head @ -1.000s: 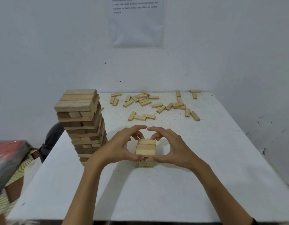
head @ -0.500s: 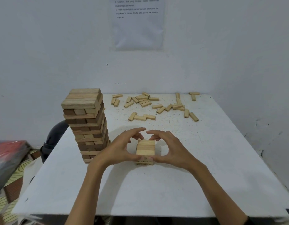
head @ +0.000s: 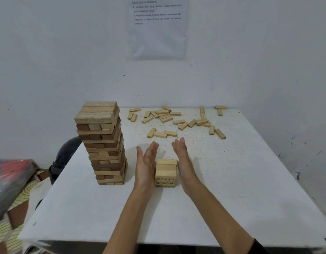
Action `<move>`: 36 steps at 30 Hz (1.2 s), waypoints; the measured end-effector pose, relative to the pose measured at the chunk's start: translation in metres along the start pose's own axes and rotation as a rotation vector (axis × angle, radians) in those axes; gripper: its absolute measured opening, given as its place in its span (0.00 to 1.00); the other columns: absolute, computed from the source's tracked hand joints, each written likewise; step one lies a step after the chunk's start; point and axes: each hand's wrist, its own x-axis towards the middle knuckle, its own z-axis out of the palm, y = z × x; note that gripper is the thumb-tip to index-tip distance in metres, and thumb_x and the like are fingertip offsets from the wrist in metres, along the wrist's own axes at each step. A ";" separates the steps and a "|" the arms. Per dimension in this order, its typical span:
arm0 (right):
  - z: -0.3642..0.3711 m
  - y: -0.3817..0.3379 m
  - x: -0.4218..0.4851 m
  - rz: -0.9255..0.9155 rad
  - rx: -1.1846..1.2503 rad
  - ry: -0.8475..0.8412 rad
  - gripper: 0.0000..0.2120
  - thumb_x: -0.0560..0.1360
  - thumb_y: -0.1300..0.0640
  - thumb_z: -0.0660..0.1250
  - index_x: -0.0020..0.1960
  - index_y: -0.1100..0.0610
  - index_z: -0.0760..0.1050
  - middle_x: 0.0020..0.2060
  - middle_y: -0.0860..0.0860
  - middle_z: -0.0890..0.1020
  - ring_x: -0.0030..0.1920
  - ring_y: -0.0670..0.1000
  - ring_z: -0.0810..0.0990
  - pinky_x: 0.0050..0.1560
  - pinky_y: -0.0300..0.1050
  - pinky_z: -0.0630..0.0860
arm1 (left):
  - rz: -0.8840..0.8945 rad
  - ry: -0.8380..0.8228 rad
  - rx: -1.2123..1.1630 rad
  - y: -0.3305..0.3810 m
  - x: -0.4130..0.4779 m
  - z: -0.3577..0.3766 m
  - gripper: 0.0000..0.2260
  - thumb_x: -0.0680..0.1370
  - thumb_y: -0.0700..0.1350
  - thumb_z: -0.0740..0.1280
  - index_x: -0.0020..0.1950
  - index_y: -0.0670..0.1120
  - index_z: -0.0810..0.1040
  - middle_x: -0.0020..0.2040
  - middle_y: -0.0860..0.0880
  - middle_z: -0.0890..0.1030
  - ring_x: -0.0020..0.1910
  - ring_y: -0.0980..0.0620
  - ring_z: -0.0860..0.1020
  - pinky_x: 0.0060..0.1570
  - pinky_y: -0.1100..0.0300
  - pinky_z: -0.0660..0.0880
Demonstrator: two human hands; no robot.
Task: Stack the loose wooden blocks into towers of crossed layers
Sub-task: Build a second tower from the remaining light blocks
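left hand (head: 146, 166): fingers (head: 152, 150) straight and pressed together, pointing to the far side, palm upright and facing right.
right hand (head: 183, 162): fingers (head: 179, 146) straight and close together, pointing far, palm upright and facing left.
between the palms: the small tower (head: 165, 173) stands near the middle of the table (head: 240, 189). the left palm lies against its left face. the right palm is at its right face, contact not certain.
in the way: the two hands hide the small tower's side faces. the forearms cross the near part of the table.
just left: a tall tower (head: 103, 143) stands upright, apart from the left hand, close to the table's left edge.
far side: loose blocks (head: 176, 121) lie scattered flat across the far half of the table, some touching or overlapping. the nearest three sit just beyond the fingertips.
beyond the table: a printed sheet (head: 158, 28) hangs on the white wall (head: 259, 52). a dark rounded object (head: 67, 153) sits left of the table, behind the tall tower.
small tower look: pale wood, a few crossed layers, dark marks on the block ends of its lower layers.
tall tower look: many crossed layers mixing pale and dark brown blocks, edges slightly uneven.
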 end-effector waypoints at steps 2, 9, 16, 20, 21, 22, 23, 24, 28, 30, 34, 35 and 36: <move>0.004 0.002 0.000 0.040 0.020 -0.006 0.30 0.77 0.35 0.43 0.74 0.46 0.59 0.73 0.45 0.63 0.73 0.48 0.61 0.67 0.45 0.58 | -0.015 0.005 0.005 -0.001 0.001 0.001 0.26 0.80 0.61 0.40 0.67 0.53 0.69 0.71 0.54 0.69 0.72 0.58 0.61 0.71 0.59 0.55; 0.006 0.002 -0.005 0.090 0.081 -0.014 0.29 0.77 0.36 0.45 0.72 0.47 0.62 0.70 0.47 0.68 0.57 0.44 0.68 0.56 0.43 0.64 | -0.075 0.057 -0.004 -0.004 0.000 0.001 0.27 0.80 0.61 0.42 0.66 0.50 0.72 0.68 0.54 0.72 0.70 0.58 0.65 0.64 0.59 0.62; 0.008 0.006 -0.003 0.094 0.106 -0.005 0.28 0.77 0.36 0.47 0.72 0.47 0.63 0.70 0.46 0.68 0.60 0.44 0.69 0.59 0.44 0.64 | -0.100 0.057 -0.013 -0.006 0.001 0.001 0.27 0.80 0.61 0.42 0.66 0.50 0.73 0.68 0.54 0.72 0.70 0.58 0.65 0.67 0.55 0.63; 0.010 0.007 -0.004 0.090 0.117 0.013 0.27 0.78 0.37 0.47 0.72 0.48 0.63 0.69 0.45 0.68 0.56 0.41 0.69 0.58 0.43 0.64 | -0.103 0.067 0.017 -0.005 -0.002 0.003 0.28 0.81 0.60 0.43 0.67 0.48 0.74 0.68 0.53 0.73 0.65 0.59 0.69 0.52 0.61 0.68; 0.010 0.007 -0.004 0.086 0.119 0.021 0.27 0.78 0.38 0.47 0.72 0.48 0.63 0.70 0.45 0.67 0.57 0.42 0.68 0.59 0.43 0.64 | -0.106 0.071 0.026 -0.005 -0.002 0.003 0.28 0.81 0.60 0.44 0.66 0.48 0.74 0.67 0.53 0.73 0.62 0.60 0.71 0.50 0.62 0.69; 0.011 0.008 -0.003 0.086 0.122 0.029 0.26 0.78 0.38 0.47 0.72 0.48 0.63 0.71 0.45 0.67 0.58 0.42 0.68 0.60 0.43 0.64 | -0.111 0.075 0.029 -0.006 -0.002 0.003 0.27 0.81 0.60 0.44 0.66 0.48 0.74 0.67 0.52 0.74 0.59 0.61 0.72 0.49 0.62 0.69; 0.011 0.008 -0.003 0.087 0.125 0.035 0.26 0.78 0.38 0.48 0.72 0.48 0.63 0.71 0.45 0.67 0.59 0.42 0.68 0.60 0.44 0.64 | -0.117 0.079 0.029 -0.006 -0.002 0.003 0.27 0.81 0.60 0.44 0.66 0.48 0.75 0.67 0.52 0.74 0.57 0.61 0.73 0.49 0.61 0.70; 0.011 0.009 -0.003 0.090 0.126 0.038 0.26 0.78 0.38 0.48 0.72 0.47 0.63 0.71 0.45 0.67 0.59 0.43 0.68 0.61 0.44 0.64 | -0.121 0.084 0.027 -0.005 -0.002 0.004 0.27 0.81 0.60 0.44 0.65 0.48 0.75 0.66 0.51 0.74 0.58 0.61 0.73 0.49 0.61 0.70; 0.014 0.008 -0.003 0.092 0.128 0.058 0.25 0.79 0.39 0.49 0.71 0.47 0.64 0.71 0.46 0.67 0.61 0.44 0.69 0.62 0.45 0.65 | -0.125 0.114 0.012 -0.005 -0.002 0.007 0.26 0.81 0.59 0.46 0.64 0.47 0.76 0.63 0.50 0.76 0.48 0.64 0.75 0.44 0.62 0.71; 0.014 0.008 -0.003 0.097 0.133 0.066 0.24 0.79 0.40 0.50 0.71 0.48 0.65 0.71 0.46 0.68 0.60 0.45 0.70 0.59 0.45 0.66 | -0.119 0.132 0.014 -0.005 -0.002 0.008 0.25 0.82 0.58 0.46 0.64 0.46 0.76 0.63 0.51 0.77 0.46 0.66 0.75 0.42 0.64 0.71; 0.016 0.008 -0.003 0.105 0.129 0.072 0.23 0.79 0.41 0.50 0.70 0.48 0.66 0.68 0.47 0.70 0.50 0.42 0.73 0.49 0.41 0.69 | -0.101 0.151 0.016 -0.007 -0.002 0.009 0.24 0.82 0.56 0.48 0.63 0.45 0.77 0.60 0.51 0.79 0.38 0.68 0.80 0.41 0.64 0.71; 0.016 0.008 -0.003 0.107 0.122 0.074 0.23 0.79 0.40 0.50 0.70 0.48 0.66 0.68 0.47 0.70 0.52 0.43 0.74 0.49 0.41 0.70 | -0.102 0.153 0.018 -0.007 -0.002 0.010 0.23 0.82 0.55 0.48 0.63 0.45 0.77 0.58 0.51 0.79 0.36 0.69 0.80 0.40 0.64 0.72; 0.016 0.009 -0.002 0.107 0.116 0.076 0.23 0.79 0.40 0.50 0.70 0.48 0.66 0.69 0.46 0.70 0.56 0.45 0.74 0.52 0.42 0.70 | -0.102 0.152 0.025 -0.006 -0.002 0.010 0.23 0.82 0.55 0.48 0.62 0.45 0.77 0.56 0.52 0.80 0.36 0.69 0.80 0.41 0.63 0.72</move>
